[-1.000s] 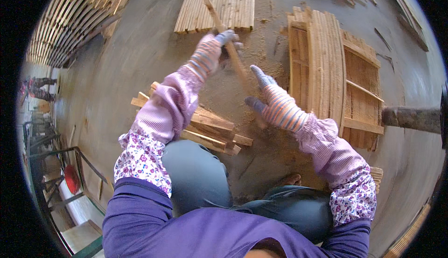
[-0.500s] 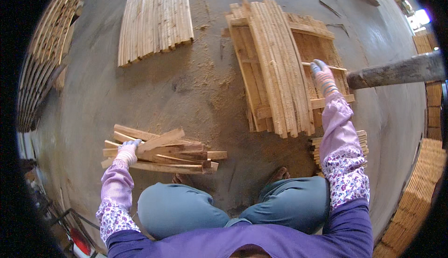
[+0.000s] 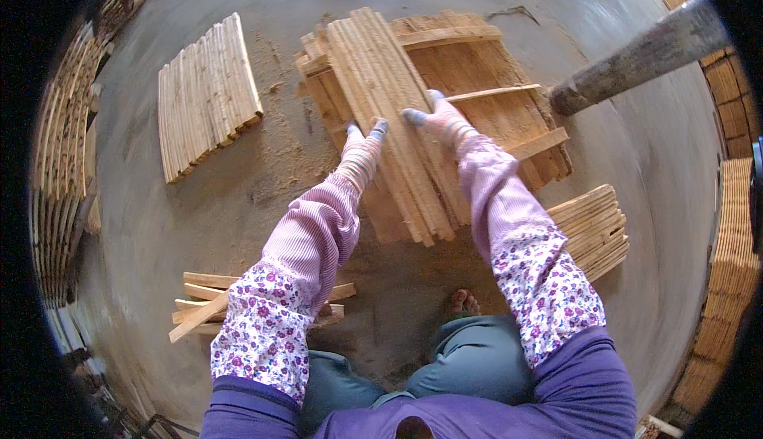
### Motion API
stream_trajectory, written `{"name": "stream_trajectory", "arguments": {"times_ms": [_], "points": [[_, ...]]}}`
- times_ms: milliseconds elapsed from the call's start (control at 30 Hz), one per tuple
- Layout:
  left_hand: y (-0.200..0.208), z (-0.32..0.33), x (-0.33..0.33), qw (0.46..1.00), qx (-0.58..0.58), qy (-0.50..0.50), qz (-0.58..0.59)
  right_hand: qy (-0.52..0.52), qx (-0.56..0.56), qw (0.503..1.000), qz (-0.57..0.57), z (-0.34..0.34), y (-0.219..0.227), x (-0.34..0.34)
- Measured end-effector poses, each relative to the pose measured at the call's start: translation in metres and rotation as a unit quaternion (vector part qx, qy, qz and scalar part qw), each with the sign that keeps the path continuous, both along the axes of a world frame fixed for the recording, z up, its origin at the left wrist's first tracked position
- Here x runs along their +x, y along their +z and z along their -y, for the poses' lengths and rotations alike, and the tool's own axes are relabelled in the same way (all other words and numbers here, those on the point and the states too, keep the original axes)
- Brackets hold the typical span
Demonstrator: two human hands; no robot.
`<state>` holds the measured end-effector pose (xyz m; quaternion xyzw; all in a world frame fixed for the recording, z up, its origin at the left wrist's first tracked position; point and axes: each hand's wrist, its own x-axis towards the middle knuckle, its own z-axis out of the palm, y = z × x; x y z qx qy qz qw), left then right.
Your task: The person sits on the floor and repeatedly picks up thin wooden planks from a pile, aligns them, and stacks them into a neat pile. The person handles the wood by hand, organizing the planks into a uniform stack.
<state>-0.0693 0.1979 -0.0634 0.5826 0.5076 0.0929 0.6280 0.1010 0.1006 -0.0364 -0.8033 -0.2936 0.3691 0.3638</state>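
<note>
A bundle of long pale wooden slats [image 3: 380, 65] lies slantwise across a wooden pallet [image 3: 493, 133]. My left hand [image 3: 363, 153], in a striped glove with grey-blue fingertips, clasps the bundle's left edge, thumb on top and fingers down the side. Opposite it, my right hand [image 3: 445, 121], gloved the same way, holds the right edge with its thumb on top; its other fingertips are partly hidden behind the edge. A loose heap of short wood pieces [image 3: 208, 286] lies at the lower left, partly covered by my left forearm.
A neat row of slats [image 3: 208, 97] lies on the floor at the left. Close to my right forearm is a small stack of slats [image 3: 590, 228]. A thick round post [image 3: 636, 58] stands right of the pallet. Tall wood stacks [image 3: 719, 280] line the right side.
My left hand has let go of the short wood pieces and moved up and right to the slat bundle. My right hand has moved onto the bundle's right edge. The view has turned.
</note>
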Motion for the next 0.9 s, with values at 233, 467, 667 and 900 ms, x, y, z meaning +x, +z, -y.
{"name": "stream_trajectory", "arguments": {"times_ms": [233,467,667,900], "points": [[0.033,-0.015,0.027,0.992,0.122,0.032,0.015,0.015,0.192,0.979,0.072,-0.006,0.059,0.011],[0.119,0.002,0.025,0.858,0.375,0.014,0.350,0.043,0.507,0.850,0.133,-0.009,0.121,0.027],[0.058,0.024,0.009,0.939,0.297,-0.016,0.173,0.091,0.469,0.870,0.119,0.028,0.052,0.028],[0.076,0.014,0.039,0.927,0.050,0.091,0.360,0.021,0.474,0.772,-0.422,0.029,0.045,0.020]]}}
